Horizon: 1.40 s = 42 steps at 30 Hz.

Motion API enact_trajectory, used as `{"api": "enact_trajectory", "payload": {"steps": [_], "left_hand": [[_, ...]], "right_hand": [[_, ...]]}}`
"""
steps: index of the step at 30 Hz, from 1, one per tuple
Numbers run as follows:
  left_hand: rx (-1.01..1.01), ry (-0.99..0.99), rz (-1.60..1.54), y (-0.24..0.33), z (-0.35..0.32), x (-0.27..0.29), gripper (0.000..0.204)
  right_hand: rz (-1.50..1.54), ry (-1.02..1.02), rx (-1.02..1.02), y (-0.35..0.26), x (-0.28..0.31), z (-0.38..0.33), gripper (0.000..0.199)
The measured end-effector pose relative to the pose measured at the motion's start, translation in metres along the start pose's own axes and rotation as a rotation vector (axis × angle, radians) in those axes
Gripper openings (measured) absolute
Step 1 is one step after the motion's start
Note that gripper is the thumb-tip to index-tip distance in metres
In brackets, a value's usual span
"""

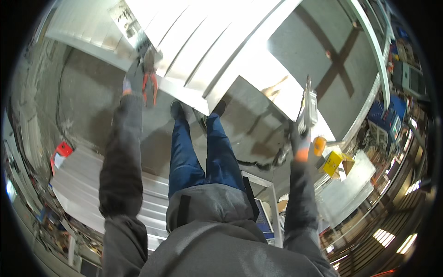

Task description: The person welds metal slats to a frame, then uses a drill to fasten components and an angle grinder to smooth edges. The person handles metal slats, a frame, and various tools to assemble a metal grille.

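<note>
My left hand, in a grey glove with orange at the wrist, is at the near edge of a white ribbed panel. Right beside its fingers hang red-handled pliers, handles downward. Past the fingertips, a shiny metal plate lies against the panel. Blur and overlap hide whether these fingers grip the pliers, the plate or nothing. Off to the right, my right hand, gloved too, is closed around a narrow silvery metal piece that points away from me; its exact kind is unclear.
White frame bars enclose grey floor at the far right. Near my right hand are an orange rounded object and a yellow box. A dark cable crosses the floor. Behind me at left stands a ribbed light panel with a red object.
</note>
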<state>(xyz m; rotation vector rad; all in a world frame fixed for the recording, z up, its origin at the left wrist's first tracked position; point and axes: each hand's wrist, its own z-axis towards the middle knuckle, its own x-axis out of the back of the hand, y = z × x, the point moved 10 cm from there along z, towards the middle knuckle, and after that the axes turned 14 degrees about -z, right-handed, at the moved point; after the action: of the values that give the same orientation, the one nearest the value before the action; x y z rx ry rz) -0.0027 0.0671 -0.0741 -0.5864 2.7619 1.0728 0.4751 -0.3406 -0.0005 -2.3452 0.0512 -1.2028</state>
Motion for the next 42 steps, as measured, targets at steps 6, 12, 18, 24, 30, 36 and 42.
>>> {"api": "enact_trajectory", "payload": {"steps": [6, 12, 18, 24, 30, 36, 42], "left_hand": [[0.229, -0.128, -0.466, -0.084, -0.118, 0.007, 0.051], [-0.059, -0.330, 0.279, -0.112, -0.214, -0.054, 0.030], [-0.038, -0.238, 0.311, -0.135, -0.236, -0.131, 0.042], [-0.008, -0.496, 0.555, -0.183, -0.238, -0.179, 0.042], [-0.230, -0.499, 0.771, -0.183, -0.226, -0.161, 0.034], [0.073, -0.072, 0.248, -0.156, -0.229, -0.057, 0.016], [0.013, 0.081, 0.165, -0.095, -0.245, 0.034, 0.020]], "right_hand": [[-0.447, 0.283, -0.011, 0.042, -0.011, 0.204, 0.065], [-0.641, 0.377, 0.180, -0.013, 0.001, 0.174, 0.065], [0.483, -0.291, 0.147, -0.063, -0.062, 0.025, 0.023], [0.886, -0.566, 0.186, -0.114, -0.085, -0.046, 0.029], [0.765, -0.383, -0.206, -0.039, -0.115, 0.028, 0.031], [0.856, -0.575, -0.011, -0.076, -0.185, -0.027, 0.015], [0.727, -0.681, 0.110, -0.109, -0.284, -0.139, 0.020]]}}
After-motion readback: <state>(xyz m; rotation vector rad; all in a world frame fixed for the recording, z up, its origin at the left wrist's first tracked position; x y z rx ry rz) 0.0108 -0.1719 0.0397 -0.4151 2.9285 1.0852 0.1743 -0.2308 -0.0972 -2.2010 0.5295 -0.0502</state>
